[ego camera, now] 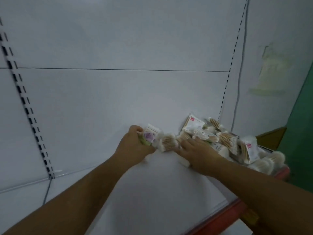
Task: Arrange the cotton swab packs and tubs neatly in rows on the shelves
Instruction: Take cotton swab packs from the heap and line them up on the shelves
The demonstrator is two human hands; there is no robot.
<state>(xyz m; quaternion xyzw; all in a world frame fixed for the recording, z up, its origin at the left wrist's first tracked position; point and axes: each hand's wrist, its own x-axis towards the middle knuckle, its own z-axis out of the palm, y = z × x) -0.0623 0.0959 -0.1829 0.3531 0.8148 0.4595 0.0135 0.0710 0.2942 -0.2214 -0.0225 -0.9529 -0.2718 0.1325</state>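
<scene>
On the shelf (152, 184), left hand (133, 145) grips a floral pack (149, 137); right hand (196, 151), apparently flat, rests on the pile (225, 141).

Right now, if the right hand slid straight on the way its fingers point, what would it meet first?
Probably the clear pack of wooden-stick swabs just beyond the right hand; past it, the flower-printed pack gripped by the left hand. Depth is blurred.

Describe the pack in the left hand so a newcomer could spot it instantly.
Start at the white metal shelf and find the jumbled heap of cotton swab packs at its right end. At the heap's left edge, the left hand grips a small clear pack. It alone shows a purple rose print edged in green.
</scene>
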